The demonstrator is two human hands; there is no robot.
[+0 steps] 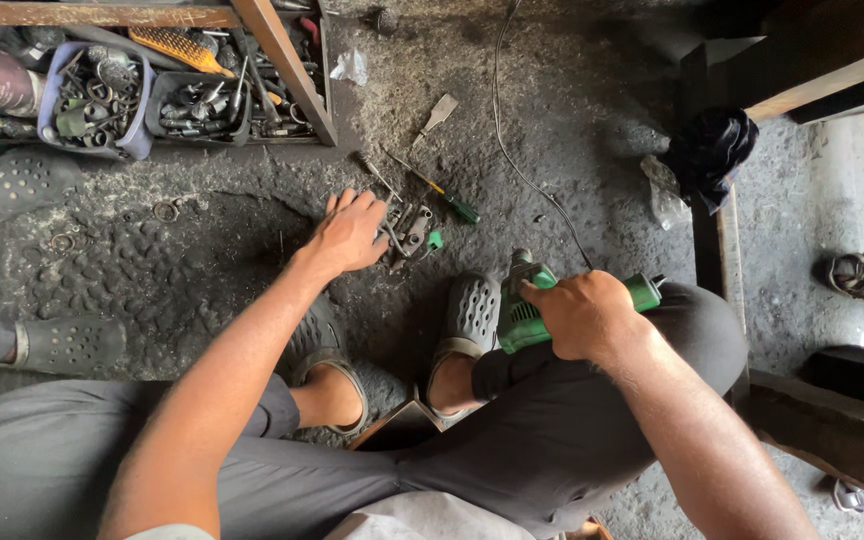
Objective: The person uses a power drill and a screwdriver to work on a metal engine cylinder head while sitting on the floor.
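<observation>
Rusted metal rings and fittings are heaped in a grey plastic tub point(92, 100) on a wooden shelf at upper left. On the gritty, oil-black floor point(202, 260) the left hand point(345, 235) is spread flat, fingers open, touching small greasy metal parts point(407, 232) beside a green-handled screwdriver point(442, 192). Further right, a green plastic power drill point(524, 312) is gripped firmly by the closed right hand point(582, 315), over the knee.

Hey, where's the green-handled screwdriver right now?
The green-handled screwdriver lies on the dirty floor, just beyond the left hand and the small metal parts, beside the power cord.
</observation>
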